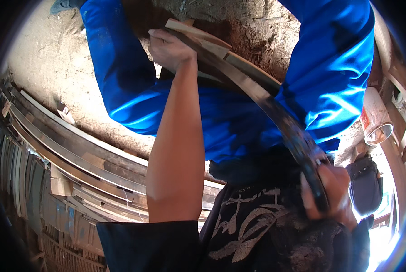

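A long, narrow, dark blade-like strip slants across my lap from upper left to lower right; its exact kind is unclear. At its far end, my left hand is closed around it, close to a pale wooden board. My right hand, slightly smeared by motion, grips the black near end in front of my torso. Another thin strip of wood lies alongside, beyond the dark strip. My legs in blue trousers are spread on either side of the boards.
Long planks lie stacked at the left, with a small wood block among them. A pale cylindrical container lies tilted at the right, near a dark rounded object. Dusty ground with wood scraps spreads around my legs.
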Tool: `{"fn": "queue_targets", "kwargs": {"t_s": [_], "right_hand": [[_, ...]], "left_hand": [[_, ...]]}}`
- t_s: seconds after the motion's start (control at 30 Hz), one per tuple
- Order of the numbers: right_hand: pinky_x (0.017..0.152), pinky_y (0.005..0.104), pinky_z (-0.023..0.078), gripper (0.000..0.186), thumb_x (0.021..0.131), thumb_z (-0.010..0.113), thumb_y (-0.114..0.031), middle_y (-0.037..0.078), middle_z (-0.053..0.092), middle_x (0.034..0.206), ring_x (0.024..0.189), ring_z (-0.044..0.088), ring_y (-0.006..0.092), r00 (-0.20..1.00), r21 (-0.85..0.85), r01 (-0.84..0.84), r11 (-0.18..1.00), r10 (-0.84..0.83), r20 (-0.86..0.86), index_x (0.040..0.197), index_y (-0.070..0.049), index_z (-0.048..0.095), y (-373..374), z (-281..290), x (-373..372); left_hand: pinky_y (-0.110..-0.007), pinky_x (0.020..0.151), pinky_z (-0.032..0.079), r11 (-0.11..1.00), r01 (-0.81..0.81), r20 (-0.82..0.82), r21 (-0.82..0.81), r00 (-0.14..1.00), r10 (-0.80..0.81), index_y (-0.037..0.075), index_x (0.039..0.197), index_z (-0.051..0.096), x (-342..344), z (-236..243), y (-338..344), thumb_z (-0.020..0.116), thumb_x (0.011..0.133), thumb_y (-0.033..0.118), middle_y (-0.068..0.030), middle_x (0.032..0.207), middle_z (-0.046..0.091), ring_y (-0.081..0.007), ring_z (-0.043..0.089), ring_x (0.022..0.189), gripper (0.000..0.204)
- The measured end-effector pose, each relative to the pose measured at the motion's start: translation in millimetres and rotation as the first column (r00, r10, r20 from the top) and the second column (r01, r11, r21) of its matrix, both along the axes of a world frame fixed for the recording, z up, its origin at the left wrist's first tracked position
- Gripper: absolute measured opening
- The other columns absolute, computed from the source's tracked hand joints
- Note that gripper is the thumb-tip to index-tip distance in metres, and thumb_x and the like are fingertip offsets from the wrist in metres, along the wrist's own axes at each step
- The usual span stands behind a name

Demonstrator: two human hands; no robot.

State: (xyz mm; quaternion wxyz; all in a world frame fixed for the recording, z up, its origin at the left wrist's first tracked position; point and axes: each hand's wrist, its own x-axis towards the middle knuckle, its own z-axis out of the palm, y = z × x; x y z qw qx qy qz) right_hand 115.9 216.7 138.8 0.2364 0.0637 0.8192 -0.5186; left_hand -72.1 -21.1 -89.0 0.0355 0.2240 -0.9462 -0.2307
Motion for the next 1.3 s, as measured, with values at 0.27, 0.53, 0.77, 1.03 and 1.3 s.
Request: {"fn": "queue_targets", "kwargs": {"t_s": [0.27, 0.53, 0.77, 1.03, 1.3], "right_hand": [[0.052, 0.0361, 0.049, 0.009, 0.079, 0.066, 0.002, 0.015, 0.061, 0.066, 0.053, 0.061, 0.0330, 0.997, -0.047, -0.025, 0.999, 0.029, 0.077, 0.084, 0.001, 0.058, -21.0, -26.8, -32.3], [0.050, 0.0377, 0.046, 0.013, 0.080, 0.069, -0.003, 0.015, 0.057, 0.066, 0.056, 0.060, 0.0353, 0.999, -0.033, 0.008, 0.999, -0.009, -0.040, 0.087, -0.003, 0.058, -41.0, -50.8, -57.5], [0.049, 0.0397, 0.046, 0.009, 0.075, 0.067, -0.002, 0.017, 0.061, 0.070, 0.052, 0.059, 0.0314, 0.985, 0.118, -0.122, 0.985, 0.135, -0.108, 0.081, 0.002, 0.062, 21.3, 9.6, 35.4], [0.049, 0.0382, 0.044, 0.009, 0.080, 0.066, 0.001, 0.012, 0.057, 0.065, 0.052, 0.058, 0.0322, 0.999, -0.029, 0.033, 0.999, -0.032, 0.015, 0.086, 0.001, 0.060, -34.7, -27.2, -42.6], [0.050, 0.0378, 0.045, 0.021, 0.075, 0.072, 0.004, 0.018, 0.060, 0.068, 0.052, 0.059, 0.0339, 0.998, 0.057, -0.017, 0.998, 0.020, -0.061, 0.092, 0.006, 0.059, -22.9, -17.0, -30.2]], "left_hand": [[-0.056, 0.078, 0.051, 0.994, -0.070, 0.080, 0.086, 0.995, 0.063, -0.005, 0.084, 0.067, -0.8, 4.6, 2.0, 0.023, 0.104, 0.037, -0.0260, 0.081, 0.066, -0.0468, 0.063, 0.081, 0.064], [-0.057, 0.077, 0.050, 0.997, 0.029, 0.055, 0.077, 0.998, -0.033, -0.005, 0.081, 0.066, -4.9, -10.0, 13.2, 0.022, 0.104, 0.037, -0.0261, 0.079, 0.064, -0.0468, 0.061, 0.078, 0.065], [-0.057, 0.082, 0.050, 0.998, -0.051, 0.053, -0.030, 0.997, 0.053, -0.004, 0.083, 0.066, -2.1, -0.7, -2.1, 0.024, 0.105, 0.036, -0.0276, 0.083, 0.063, -0.0472, 0.060, 0.084, 0.062], [-0.056, 0.084, 0.049, 0.999, 0.031, 0.122, 0.042, 0.992, -0.036, -0.003, 0.081, 0.063, 0.6, -0.1, 4.6, 0.022, 0.104, 0.038, -0.0265, 0.081, 0.062, -0.0460, 0.059, 0.088, 0.062], [-0.055, 0.084, 0.050, 0.997, 0.009, 0.110, 0.083, 0.994, -0.018, -0.003, 0.087, 0.065, 1.5, -16.5, -1.3, 0.021, 0.104, 0.038, -0.0273, 0.087, 0.062, -0.0451, 0.059, 0.086, 0.062]]}}
